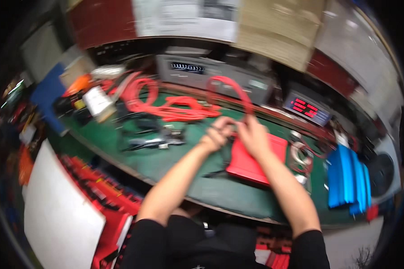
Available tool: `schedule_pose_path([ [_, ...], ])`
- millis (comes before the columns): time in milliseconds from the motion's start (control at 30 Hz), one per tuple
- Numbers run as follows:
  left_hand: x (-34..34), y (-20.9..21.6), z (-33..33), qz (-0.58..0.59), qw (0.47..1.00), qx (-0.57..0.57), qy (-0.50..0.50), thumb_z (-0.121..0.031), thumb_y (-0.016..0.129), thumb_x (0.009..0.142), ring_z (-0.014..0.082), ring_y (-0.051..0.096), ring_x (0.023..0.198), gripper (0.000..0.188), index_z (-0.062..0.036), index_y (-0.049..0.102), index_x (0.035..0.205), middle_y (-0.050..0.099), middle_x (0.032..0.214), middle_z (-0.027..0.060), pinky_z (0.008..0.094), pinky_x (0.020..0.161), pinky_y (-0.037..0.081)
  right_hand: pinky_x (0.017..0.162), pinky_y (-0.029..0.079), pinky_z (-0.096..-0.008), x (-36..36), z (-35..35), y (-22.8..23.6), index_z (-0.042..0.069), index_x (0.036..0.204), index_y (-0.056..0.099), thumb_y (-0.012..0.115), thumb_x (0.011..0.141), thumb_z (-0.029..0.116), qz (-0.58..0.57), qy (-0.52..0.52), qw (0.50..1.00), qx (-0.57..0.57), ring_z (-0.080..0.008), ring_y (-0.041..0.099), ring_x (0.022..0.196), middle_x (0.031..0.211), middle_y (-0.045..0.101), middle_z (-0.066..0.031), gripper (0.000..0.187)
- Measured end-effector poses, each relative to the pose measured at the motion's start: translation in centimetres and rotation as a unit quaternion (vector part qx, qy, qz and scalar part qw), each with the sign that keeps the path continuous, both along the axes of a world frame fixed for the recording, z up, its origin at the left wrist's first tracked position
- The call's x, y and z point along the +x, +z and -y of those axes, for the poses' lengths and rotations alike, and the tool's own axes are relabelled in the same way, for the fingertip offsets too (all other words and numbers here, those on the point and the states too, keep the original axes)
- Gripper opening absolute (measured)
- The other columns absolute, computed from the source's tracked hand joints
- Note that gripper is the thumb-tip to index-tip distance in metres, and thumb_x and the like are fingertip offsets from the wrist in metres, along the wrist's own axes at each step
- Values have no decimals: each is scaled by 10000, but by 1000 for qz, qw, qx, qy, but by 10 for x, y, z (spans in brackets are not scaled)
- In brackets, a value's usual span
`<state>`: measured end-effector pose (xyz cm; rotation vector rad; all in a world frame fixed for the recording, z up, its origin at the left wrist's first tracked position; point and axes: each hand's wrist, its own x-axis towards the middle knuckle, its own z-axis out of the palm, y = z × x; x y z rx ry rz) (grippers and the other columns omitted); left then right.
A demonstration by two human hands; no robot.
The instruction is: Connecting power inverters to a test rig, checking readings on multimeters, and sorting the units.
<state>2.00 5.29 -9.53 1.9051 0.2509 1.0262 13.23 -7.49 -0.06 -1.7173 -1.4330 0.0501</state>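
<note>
Both of my hands meet over the far left edge of a flat red box point(249, 163), which lies on the green mat. A thick red cable point(234, 84) arches up beyond them and comes down into my right hand point(253, 133), whose fingers are closed on it. Close beside it, my left hand point(219, 133) has its fingers curled and pressed together. Blur hides what they pinch. A dark lead point(226, 154) hangs at the box's left side.
Red cable coils point(166, 110) and black leads point(150, 136) lie left on the green mat point(166, 157). Behind stand a grey instrument point(215, 71) and a red-lit display point(306, 109). Blue panels point(348, 179) stand at the right. A white board point(58, 210) leans at the left.
</note>
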Motion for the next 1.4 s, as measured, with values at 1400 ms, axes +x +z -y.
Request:
schedule_pose_path([
  [1400,-18,-27,-39,-45,990,-77,-111,-36,533,934,170,556,1112,465,-49,400,1379,529,1250,73,298,965,456,619,481,-573,1,-9,-12,15,945,515,602,896,301,-20,-28,999,21,-478,615,701,714,630,-248,303],
])
